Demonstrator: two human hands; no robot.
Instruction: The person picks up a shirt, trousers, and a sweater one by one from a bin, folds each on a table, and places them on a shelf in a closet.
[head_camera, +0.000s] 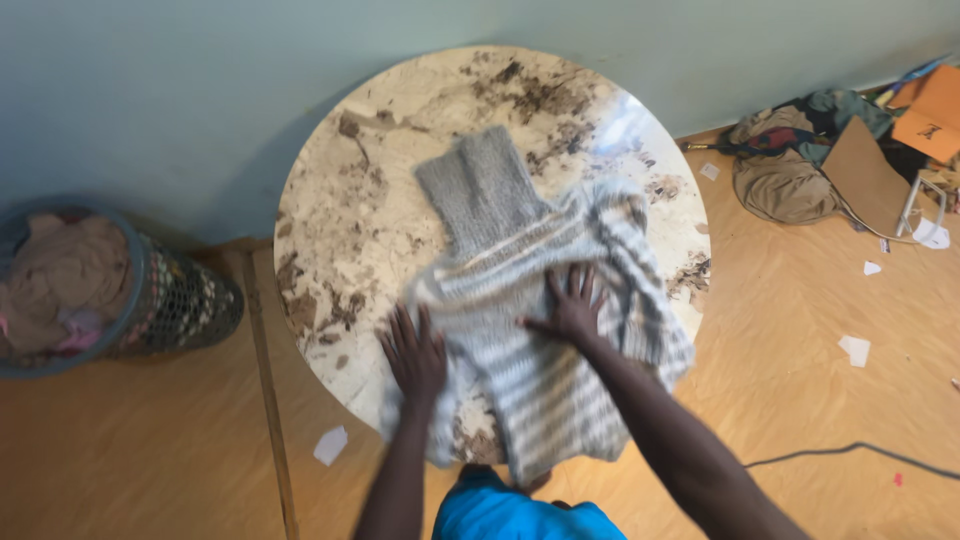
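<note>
A grey and white striped knitted sweater (540, 300) lies spread on a round marble-patterned table (370, 200), its grey neck pointing away from me. My left hand (413, 355) rests flat, fingers apart, on the sweater's left edge near the table's front. My right hand (572, 305) presses flat on the middle of the sweater with fingers spread. Neither hand grips the fabric. The sweater's lower part hangs over the near table edge.
A mesh laundry basket (170, 305) filled with clothes stands on the floor at the left. A pile of clothes, bags and cardboard (830, 150) lies at the right by the wall. Paper scraps (855, 350) and a black cable (850, 452) lie on the wooden floor.
</note>
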